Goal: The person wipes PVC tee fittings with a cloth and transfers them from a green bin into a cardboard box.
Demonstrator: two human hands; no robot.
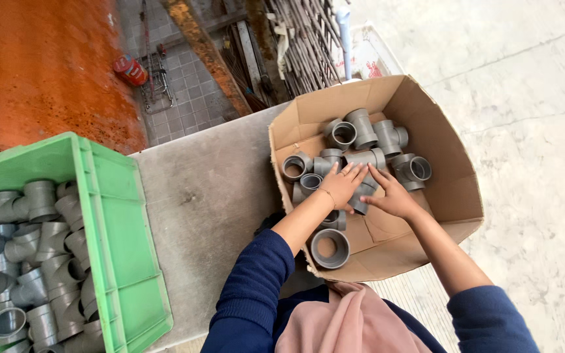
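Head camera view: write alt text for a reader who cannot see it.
A person's left hand and right hand both rest on grey plastic pipe tee fittings piled in an open cardboard box on a grey table. To the left, a green plastic crate holds more grey fittings.

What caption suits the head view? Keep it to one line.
Both hands, left hand and right hand, reach among grey pipe fittings in a cardboard box.

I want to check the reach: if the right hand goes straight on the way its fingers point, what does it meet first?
The right hand points up-left and already touches a grey tee fitting. Beyond that, probably another grey fitting, though depth is unclear.
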